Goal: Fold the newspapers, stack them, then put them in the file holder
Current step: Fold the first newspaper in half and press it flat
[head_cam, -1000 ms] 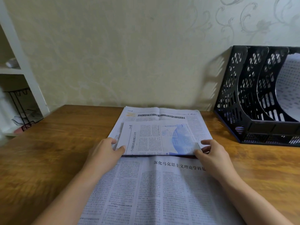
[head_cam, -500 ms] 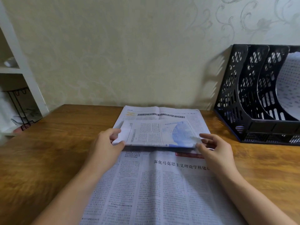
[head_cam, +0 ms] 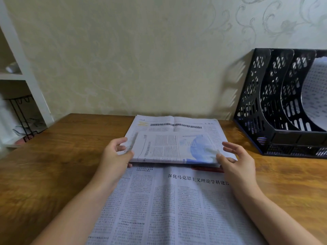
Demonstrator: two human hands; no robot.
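Note:
A small folded newspaper (head_cam: 169,147) with a blue picture hangs slightly above the wooden desk (head_cam: 58,156), held at both ends. My left hand (head_cam: 115,154) grips its left edge, thumb on top. My right hand (head_cam: 235,161) pinches its right front corner, with the fingers spread beside the edge. Under and behind it lies a larger folded newspaper (head_cam: 177,124) near the wall. An open newspaper sheet (head_cam: 177,206) is spread out in front, under my forearms. The black file holder (head_cam: 265,110) stands at the right against the wall.
One slot of the file holder has a curved printed paper (head_cam: 315,92) in it. A white shelf unit (head_cam: 19,68) with a black wire rack (head_cam: 23,117) stands beyond the desk's left edge. The wall runs close behind the desk.
Both hands have lifted the small folded newspaper off the open sheet and carried it a little away from me, over the larger folded paper. My right hand's fingers have spread.

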